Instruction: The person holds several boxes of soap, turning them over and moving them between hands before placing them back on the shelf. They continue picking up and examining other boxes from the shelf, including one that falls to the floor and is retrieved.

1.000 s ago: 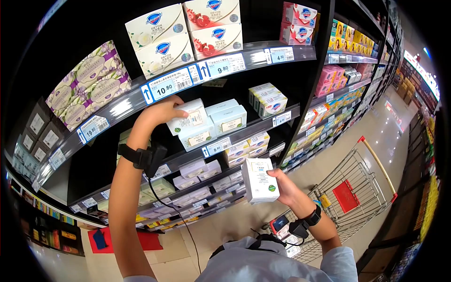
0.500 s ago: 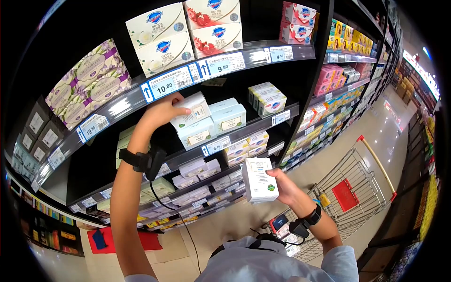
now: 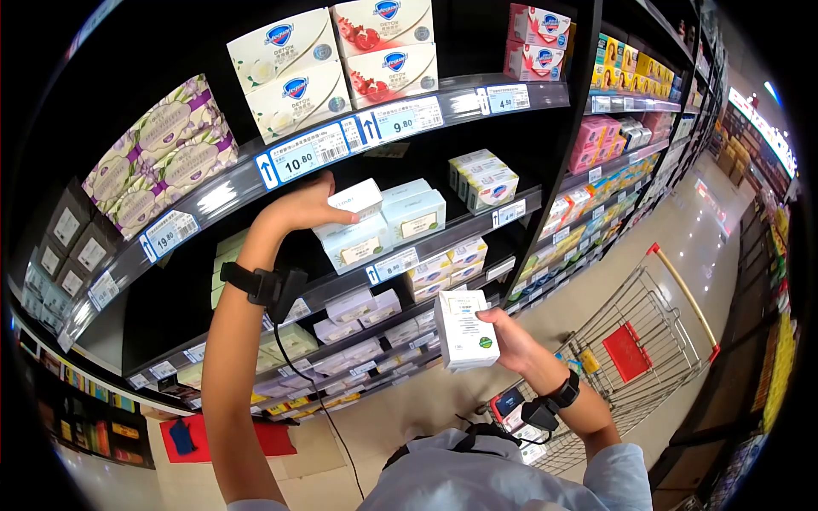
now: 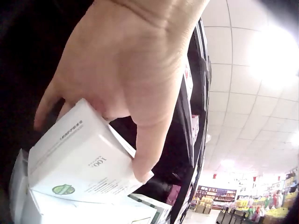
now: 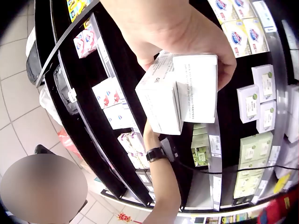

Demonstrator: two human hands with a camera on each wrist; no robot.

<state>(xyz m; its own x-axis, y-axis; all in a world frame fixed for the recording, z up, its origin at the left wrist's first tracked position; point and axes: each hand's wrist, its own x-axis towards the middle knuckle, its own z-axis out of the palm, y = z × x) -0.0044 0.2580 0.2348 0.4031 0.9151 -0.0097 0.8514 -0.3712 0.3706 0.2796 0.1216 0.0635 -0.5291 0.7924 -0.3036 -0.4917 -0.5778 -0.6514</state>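
My left hand (image 3: 302, 209) reaches into the shelf and grips a white soap box (image 4: 79, 149), thumb on the near side and fingers round the far side. That box sits right over a stack of pale blue-white soap boxes (image 3: 413, 215) behind the 8.80 price tag. Out in front of the shelves, my right hand (image 3: 514, 339) holds white soap boxes (image 3: 467, 332) with small print and a green round mark. Two boxes (image 5: 196, 88) show side by side in that hand in the right wrist view, fingers wrapped over them.
Larger Safeguard boxes (image 3: 294, 98) and purple-patterned packs (image 3: 166, 153) stand on the shelf above, whose price-tag edge (image 3: 392, 119) hangs over my left hand. Yellow-white boxes (image 3: 484, 180) stand farther right. A shopping cart (image 3: 639, 358) is at my right. A cable (image 3: 328, 396) trails from my left wrist.
The box in my left hand has tipped, its labelled front turning out of sight and its top face now showing. My left hand has shifted slightly right; the right hand has moved only slightly.
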